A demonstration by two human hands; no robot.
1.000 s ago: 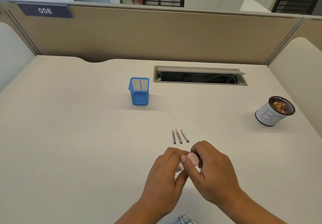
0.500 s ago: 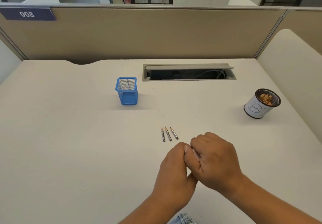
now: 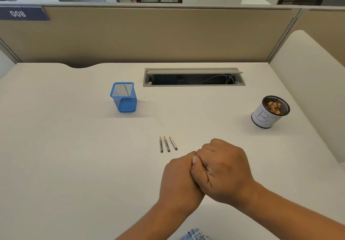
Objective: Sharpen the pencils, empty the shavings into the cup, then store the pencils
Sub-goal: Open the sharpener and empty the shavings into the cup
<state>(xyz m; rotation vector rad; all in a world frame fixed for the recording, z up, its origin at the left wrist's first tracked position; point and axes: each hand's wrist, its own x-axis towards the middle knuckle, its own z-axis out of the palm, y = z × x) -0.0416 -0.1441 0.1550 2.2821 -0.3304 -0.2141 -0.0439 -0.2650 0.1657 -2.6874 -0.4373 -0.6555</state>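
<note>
Three short sharpened pencils (image 3: 167, 144) lie side by side on the desk (image 3: 74, 155), tips pointing away from me. Just in front of them my left hand (image 3: 180, 180) and my right hand (image 3: 224, 170) are pressed together, fingers closed, the right curled over the left. The pink sharpener seen between them a moment ago is hidden inside the clasp. A blue mesh pencil holder (image 3: 124, 97) stands upright at the back left. A white-wrapped mesh cup (image 3: 268, 112) with shavings inside stands at the right.
An open grey cable slot (image 3: 194, 77) is set into the desk behind the pencils. A beige partition (image 3: 168, 34) closes the back, and a padded side panel (image 3: 308, 90) runs along the right edge.
My hands have closed over the pink sharpener, which showed between my fingers a second ago and is now covered. The view has shifted slightly; the pencils, holder and cup have not moved.
</note>
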